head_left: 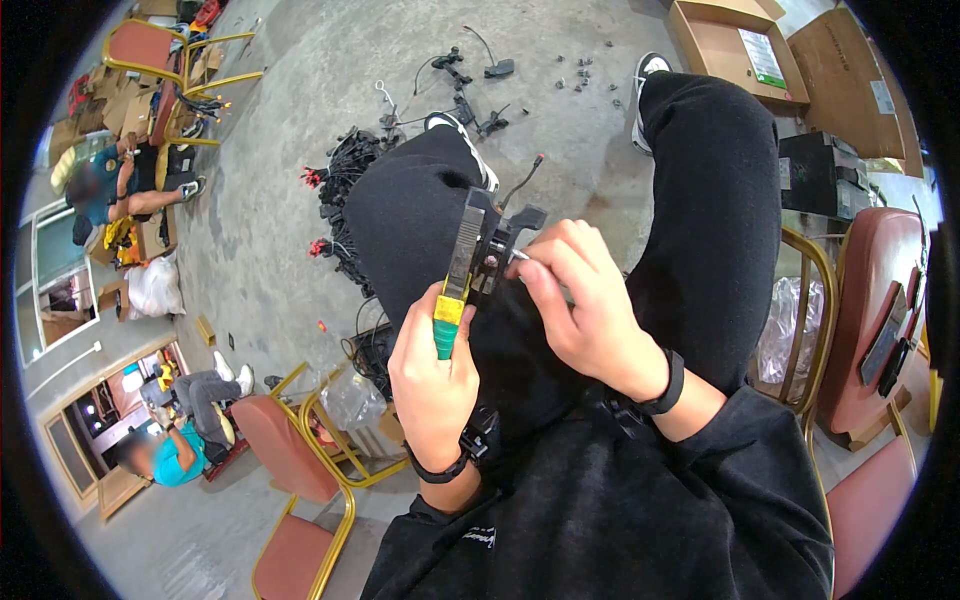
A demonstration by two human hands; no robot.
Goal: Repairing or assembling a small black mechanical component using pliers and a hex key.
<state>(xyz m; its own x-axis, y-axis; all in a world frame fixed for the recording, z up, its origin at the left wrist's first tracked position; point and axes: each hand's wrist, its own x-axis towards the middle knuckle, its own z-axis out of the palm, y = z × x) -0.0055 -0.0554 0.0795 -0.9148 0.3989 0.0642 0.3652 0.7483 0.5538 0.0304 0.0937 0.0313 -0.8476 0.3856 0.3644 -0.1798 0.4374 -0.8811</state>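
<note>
My left hand [432, 375] is closed round a long black part with a yellow and green end [447, 325], held upright over my lap. Against its right side sits a black plastic bracket [495, 245]; I cannot tell whether the two are joined. A short black cable with a red tip [523, 180] sticks up from the bracket. My right hand [580, 300] pinches a small silvery pin-like piece [518, 255] between thumb and forefinger, at the bracket's right side. What the pin's hidden end touches does not show.
A heap of black cables with red tips [345, 210] lies left of my knee. Black parts [460, 100] and small pieces [575, 80] are scattered on the floor ahead. An open cardboard box [700, 50] and chairs [870, 310] stand right. Two people sit at far left.
</note>
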